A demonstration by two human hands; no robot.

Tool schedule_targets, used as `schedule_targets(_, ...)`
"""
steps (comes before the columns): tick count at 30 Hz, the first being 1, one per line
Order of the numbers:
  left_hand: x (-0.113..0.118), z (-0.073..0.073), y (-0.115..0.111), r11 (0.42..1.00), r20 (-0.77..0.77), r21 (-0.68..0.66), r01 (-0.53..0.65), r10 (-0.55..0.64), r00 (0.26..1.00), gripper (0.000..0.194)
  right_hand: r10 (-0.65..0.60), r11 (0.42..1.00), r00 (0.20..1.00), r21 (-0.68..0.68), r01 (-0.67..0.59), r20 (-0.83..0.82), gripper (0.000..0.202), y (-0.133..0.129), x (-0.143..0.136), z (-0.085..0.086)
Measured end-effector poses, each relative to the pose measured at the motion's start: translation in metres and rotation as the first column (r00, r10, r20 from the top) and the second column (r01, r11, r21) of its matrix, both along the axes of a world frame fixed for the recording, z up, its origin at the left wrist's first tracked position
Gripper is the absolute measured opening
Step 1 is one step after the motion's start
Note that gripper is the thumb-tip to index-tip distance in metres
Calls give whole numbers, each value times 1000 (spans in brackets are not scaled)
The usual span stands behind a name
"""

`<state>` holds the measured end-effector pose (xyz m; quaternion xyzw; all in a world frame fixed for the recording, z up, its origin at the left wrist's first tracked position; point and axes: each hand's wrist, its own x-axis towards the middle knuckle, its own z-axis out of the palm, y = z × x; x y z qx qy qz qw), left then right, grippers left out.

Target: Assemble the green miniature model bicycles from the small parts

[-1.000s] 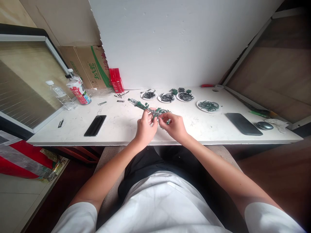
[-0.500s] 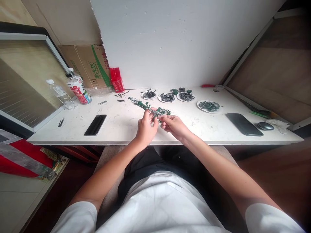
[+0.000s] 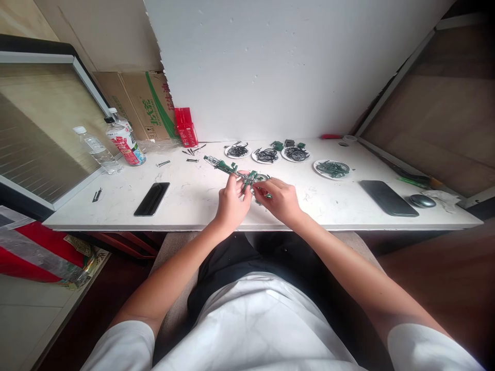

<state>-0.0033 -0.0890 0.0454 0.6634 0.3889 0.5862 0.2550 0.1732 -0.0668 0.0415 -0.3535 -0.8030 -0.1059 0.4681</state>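
Observation:
A small green and silver model bicycle (image 3: 221, 165) is held up over the front middle of the table, tilted, one end reaching up to the left. My left hand (image 3: 233, 205) is closed round its middle, thumb and fingers pinching the frame. On the right end, near a spoked wheel, the fingers of my right hand (image 3: 282, 202) are pinched against the bicycle. Any small piece between those fingertips is hidden. Beyond the hands stand white plates of parts: a plate (image 3: 237, 156) of small black pieces, a plate (image 3: 256, 159) of dark parts, and a plate (image 3: 284, 157) with black wheels.
A plate (image 3: 315, 170) of green frame parts stands to the right. A black phone (image 3: 152, 199) lies at left, a dark flat case (image 3: 388, 198) and a mouse (image 3: 423, 201) at right. Bottles (image 3: 126, 143), a red box (image 3: 186, 127) and loose black pieces (image 3: 192, 160) occupy the back left.
My right hand has turned over and shifted slightly, its knuckles now further up over the wheel end. The left hand keeps its hold, almost unmoved.

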Motion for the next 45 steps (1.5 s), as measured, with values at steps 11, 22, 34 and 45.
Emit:
schedule_targets(11, 2, 0, -2, 1000, 7, -3, 11, -11, 1000, 35, 40, 983, 981, -168, -73, -192, 11, -2, -7, -6)
schedule_targets(22, 3, -3, -3, 999, -8, 36, 5, -4, 1000, 34, -18, 727, 777, -542, -423, -630, 39, -8, -16, 0)
schedule_targets(34, 0, -4, 0, 998, -37, 66, -22, 25, 999, 34, -57, 640, 723, -581, -503, -689, 43, -10, -18, 2)
schedule_targets(45, 1, 5, -6, 999, 4, -14, 35, -35, 999, 36, 39, 997, 994, -57, -45, -101, 14, 4, -3, -9)
